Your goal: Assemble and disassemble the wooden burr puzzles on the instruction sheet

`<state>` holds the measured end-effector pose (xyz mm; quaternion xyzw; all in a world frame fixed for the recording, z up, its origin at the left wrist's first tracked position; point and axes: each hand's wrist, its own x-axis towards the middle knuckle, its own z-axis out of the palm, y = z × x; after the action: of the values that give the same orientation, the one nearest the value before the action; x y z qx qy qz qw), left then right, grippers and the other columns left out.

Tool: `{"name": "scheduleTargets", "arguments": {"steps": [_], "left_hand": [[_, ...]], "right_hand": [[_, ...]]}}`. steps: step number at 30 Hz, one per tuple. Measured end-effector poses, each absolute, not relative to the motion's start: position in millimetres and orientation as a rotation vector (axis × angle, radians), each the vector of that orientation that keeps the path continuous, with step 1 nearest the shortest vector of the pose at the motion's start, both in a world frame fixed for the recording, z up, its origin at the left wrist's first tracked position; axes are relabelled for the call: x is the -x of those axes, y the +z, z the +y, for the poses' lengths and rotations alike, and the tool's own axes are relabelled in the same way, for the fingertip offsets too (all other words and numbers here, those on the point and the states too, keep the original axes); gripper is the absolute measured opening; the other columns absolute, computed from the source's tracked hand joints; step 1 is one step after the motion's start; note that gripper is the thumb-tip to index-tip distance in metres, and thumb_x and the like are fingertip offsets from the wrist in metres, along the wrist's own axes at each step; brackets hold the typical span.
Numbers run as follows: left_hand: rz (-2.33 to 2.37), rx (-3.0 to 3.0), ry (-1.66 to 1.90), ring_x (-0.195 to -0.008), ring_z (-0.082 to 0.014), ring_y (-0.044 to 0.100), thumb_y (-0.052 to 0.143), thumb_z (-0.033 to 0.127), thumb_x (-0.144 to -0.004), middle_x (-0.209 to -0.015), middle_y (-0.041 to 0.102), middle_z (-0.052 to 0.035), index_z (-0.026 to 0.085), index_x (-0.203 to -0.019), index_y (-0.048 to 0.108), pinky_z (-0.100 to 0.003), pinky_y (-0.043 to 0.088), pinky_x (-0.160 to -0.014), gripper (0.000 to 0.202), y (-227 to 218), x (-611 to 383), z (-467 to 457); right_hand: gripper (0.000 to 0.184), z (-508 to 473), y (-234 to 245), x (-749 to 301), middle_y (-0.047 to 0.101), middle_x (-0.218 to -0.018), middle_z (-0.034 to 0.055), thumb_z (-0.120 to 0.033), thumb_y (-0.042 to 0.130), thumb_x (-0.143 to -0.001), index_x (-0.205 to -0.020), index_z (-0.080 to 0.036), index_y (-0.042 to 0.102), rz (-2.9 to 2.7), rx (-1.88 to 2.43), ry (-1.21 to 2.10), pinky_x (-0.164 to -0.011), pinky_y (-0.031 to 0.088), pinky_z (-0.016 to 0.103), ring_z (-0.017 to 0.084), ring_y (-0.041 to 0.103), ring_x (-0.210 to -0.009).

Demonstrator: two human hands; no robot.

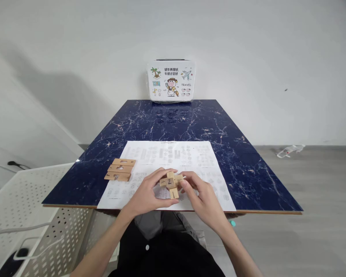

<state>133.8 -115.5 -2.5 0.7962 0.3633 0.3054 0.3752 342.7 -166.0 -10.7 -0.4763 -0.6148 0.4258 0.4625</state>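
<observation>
A small wooden burr puzzle, made of crossed blocks marked with numbers, is held between both hands above a printed sheet. My left hand grips it from the left, with the thumb at its near end and the fingers along its far side. From the right, my right hand pinches the block that sticks out on that side. Flat at the left edge of the printed instruction sheet lie three numbered wooden pieces with notches cut in them, side by side.
The dark blue marbled table has its near edge close to my body. A white case with cartoon prints stands at the back against the wall. At the left is a white perforated rack with cables. A clear plastic item lies on the floor at right.
</observation>
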Motion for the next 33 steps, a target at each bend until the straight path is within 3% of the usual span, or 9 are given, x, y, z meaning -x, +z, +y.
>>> {"name": "scheduleTargets", "arguments": {"steps": [3,8,14,21,24,28,33], "left_hand": [[0.927,-2.058,0.774,-0.107,-0.0277,0.066,0.087,0.039,-0.08,-0.117,0.067,-0.0068,0.028,-0.139,0.06,-0.039,0.054,-0.095,0.066,-3.5,-130.1,-116.3],[0.907,-2.124,0.796,-0.102,-0.0248,0.066,0.089,0.034,-0.079,-0.112,0.068,-0.004,0.029,-0.141,0.06,-0.037,0.053,-0.095,0.069,-3.1,-128.3,-118.0],[0.884,-2.165,0.823,-0.111,-0.0266,0.067,0.088,0.032,-0.08,-0.123,0.069,-0.0055,0.03,-0.143,0.059,-0.038,0.052,-0.101,0.069,-4.3,-128.4,-119.2],[0.996,-2.125,0.835,-0.106,-0.0221,0.065,0.084,0.033,-0.086,-0.139,0.063,-0.0064,0.038,-0.16,0.035,-0.042,0.054,-0.1,0.089,-10.9,-130.2,-116.5],[1.039,-2.139,0.914,-0.098,-0.0197,0.066,0.078,0.03,-0.09,-0.133,0.065,-0.0065,0.036,-0.157,0.038,-0.041,0.056,-0.096,0.078,-12.1,-131.3,-113.9],[1.104,-2.161,0.903,-0.092,-0.0179,0.067,0.072,0.028,-0.093,-0.121,0.069,-0.0045,0.032,-0.142,0.054,-0.037,0.058,-0.09,0.052,-11.7,-132.0,-112.3],[1.144,-2.178,0.879,-0.089,-0.0171,0.068,0.068,0.027,-0.096,-0.114,0.071,-0.0034,0.028,-0.126,0.064,-0.034,0.057,-0.089,0.031,-10.8,-132.8,-111.9]], "right_hand": [[0.031,-160.9,-8.3,-340.7,0.073,-0.093,0.0046,-0.047,0.049,-0.108,-0.098,-0.024,0.066,-1.611,1.21,0.893,-0.077,0.049,0.032,0.022,0.067,-0.085],[0.042,-158.0,-2.8,-335.5,0.056,-0.071,-0.0014,-0.05,0.048,-0.106,-0.074,-0.023,0.051,-1.556,1.218,1.016,-0.063,0.038,0.028,0.016,0.052,-0.067],[0.047,-159.0,-1.3,-335.8,0.046,-0.065,-0.0032,-0.054,0.048,-0.105,-0.069,-0.023,0.043,-1.554,1.256,1.055,-0.06,0.031,0.028,0.015,0.043,-0.064],[0.049,-145.8,-11.0,-354.0,0.047,-0.06,-0.0036,-0.058,0.047,-0.103,-0.069,-0.024,0.046,-1.542,1.484,0.768,-0.059,0.03,0.029,0.015,0.041,-0.057],[0.052,-126.1,-15.3,-373.8,0.05,-0.055,-0.002,-0.061,0.045,-0.102,-0.064,-0.024,0.046,-1.435,1.661,0.613,-0.058,0.028,0.029,0.016,0.043,-0.056],[0.056,-100.1,-16.1,-400.1,0.068,-0.065,0.0065,-0.061,0.039,-0.102,-0.064,-0.024,0.055,-1.295,1.861,0.543,-0.061,0.033,0.03,0.022,0.057,-0.061],[0.054,-115.1,-28.1,-397.9,0.07,-0.063,0.006,-0.06,0.039,-0.104,-0.069,-0.025,0.059,-1.345,1.819,0.567,-0.063,0.038,0.03,0.024,0.065,-0.062]]}}
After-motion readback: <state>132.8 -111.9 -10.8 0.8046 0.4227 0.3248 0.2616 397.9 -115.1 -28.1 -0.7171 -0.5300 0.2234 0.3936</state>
